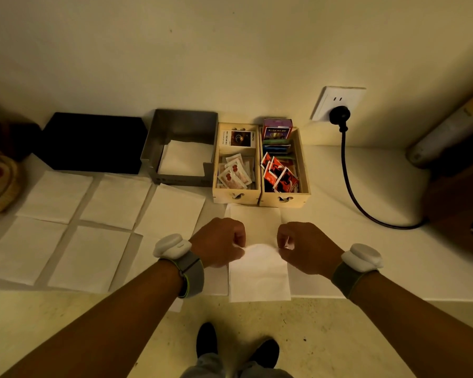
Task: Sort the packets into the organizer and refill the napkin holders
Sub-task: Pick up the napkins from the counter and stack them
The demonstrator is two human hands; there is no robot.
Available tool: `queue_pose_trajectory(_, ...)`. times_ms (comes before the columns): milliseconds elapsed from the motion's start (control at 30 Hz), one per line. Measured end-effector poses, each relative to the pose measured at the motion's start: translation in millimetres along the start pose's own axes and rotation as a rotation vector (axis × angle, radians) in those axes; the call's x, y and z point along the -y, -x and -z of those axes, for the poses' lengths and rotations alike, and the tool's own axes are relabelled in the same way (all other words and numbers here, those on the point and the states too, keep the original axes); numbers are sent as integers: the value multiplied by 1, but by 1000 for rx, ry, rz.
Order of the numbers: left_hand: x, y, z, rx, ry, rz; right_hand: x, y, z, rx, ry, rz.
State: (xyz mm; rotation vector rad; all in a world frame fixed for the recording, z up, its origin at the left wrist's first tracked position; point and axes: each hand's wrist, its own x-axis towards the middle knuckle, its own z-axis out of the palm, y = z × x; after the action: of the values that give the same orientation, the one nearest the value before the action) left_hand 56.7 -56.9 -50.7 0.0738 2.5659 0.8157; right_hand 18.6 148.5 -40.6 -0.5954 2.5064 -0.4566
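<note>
My left hand (219, 241) and my right hand (301, 245) each pinch an upper corner of a white napkin (258, 276) that hangs over the counter's front edge. Another napkin (254, 218) lies flat just behind it. Several more napkins (104, 214) are spread across the counter to the left. A grey metal napkin holder (159, 148) with napkins inside stands at the back, and a black holder (93, 143) is to its left. Two wooden organizer boxes (236, 196) (303, 170) hold sorted packets: white-and-red ones (234, 174) and red-and-black ones (280, 177).
A black plug sits in the wall socket (339, 103), and its cable (350, 186) runs down across the counter to the right. A woven basket (0, 181) stands at the far left. A dark object (459, 192) fills the right corner. My shoes (206, 339) are on the floor below.
</note>
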Motion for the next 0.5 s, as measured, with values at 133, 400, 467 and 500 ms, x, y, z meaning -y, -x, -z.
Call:
queue_pose_trajectory(133,2,0,9,11,74,-14,-1,5,12,-28,-82,29)
queue_pose_trajectory(400,6,-15,23,-143,249,80,1,-21,12,-170,-269,-96)
queue_pose_trajectory(467,8,-19,21,-214,260,119,0,-29,6,-211,-284,-118)
queue_pose_trajectory(500,9,-21,19,-244,250,149,-1,-33,3,-231,-285,-132)
